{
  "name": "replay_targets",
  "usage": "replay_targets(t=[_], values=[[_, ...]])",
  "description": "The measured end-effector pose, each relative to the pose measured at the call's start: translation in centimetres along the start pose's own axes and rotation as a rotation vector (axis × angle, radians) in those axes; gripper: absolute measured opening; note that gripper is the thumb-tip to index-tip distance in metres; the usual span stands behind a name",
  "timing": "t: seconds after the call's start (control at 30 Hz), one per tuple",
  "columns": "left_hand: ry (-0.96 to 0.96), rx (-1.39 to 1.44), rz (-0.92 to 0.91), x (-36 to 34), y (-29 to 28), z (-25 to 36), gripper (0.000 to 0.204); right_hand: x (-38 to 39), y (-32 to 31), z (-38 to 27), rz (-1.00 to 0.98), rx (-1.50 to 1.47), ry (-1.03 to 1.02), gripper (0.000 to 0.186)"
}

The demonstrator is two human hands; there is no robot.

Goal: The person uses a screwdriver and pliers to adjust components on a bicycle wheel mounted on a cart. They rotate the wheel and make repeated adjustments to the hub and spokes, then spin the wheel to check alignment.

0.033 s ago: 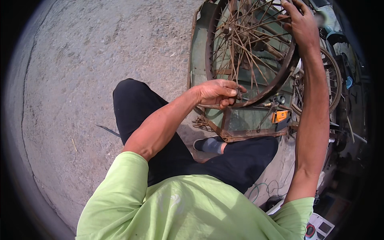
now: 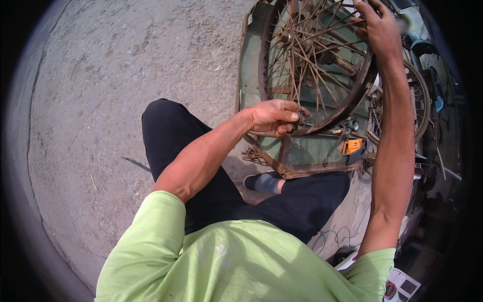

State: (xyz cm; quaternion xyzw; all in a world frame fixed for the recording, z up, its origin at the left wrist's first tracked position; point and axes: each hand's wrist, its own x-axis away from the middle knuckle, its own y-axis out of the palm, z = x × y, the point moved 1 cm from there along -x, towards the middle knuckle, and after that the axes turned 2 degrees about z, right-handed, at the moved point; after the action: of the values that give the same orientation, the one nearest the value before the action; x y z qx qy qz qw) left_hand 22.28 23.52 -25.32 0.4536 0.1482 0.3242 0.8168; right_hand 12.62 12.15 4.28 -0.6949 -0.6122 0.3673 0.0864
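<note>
A rusty spoked wheel (image 2: 342, 108) stands tilted over a green metal frame at the upper right. At its near rim, my left hand (image 2: 275, 118) is closed, thumb and forefinger pinching a small dark metal tool (image 2: 302, 118) at the lower end of a spoke. The tool's exact kind is too small to make out. My right arm reaches far up the right side. There my right hand (image 2: 381, 30) is wrapped over the wheel's right edge, fingers bent in among the spokes; the frame's top edge cuts off part of it.
Under the wheel lies a green panel (image 2: 307, 153) with rusty edges, holding an orange-and-black box (image 2: 352, 147) and small metal parts. Another spoked wheel (image 2: 425, 108) stands right of my forearm, amid dark clutter. A thin green cable (image 2: 329, 236) curls on the ground; concrete (image 2: 121, 60) spreads left.
</note>
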Motion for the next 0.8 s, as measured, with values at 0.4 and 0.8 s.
replay_targets(t=[0.4,0.8], values=[[-0.145,-0.759,0.469,0.8,3.5,3.2,0.046,1.7,-0.6,0.8,0.017,-0.07,-0.093,0.05],[-0.005,-1.056,0.764,-0.7,4.6,2.4,0.048,2.7,-0.1,1.1,0.084,-0.07,-0.09,0.045]])
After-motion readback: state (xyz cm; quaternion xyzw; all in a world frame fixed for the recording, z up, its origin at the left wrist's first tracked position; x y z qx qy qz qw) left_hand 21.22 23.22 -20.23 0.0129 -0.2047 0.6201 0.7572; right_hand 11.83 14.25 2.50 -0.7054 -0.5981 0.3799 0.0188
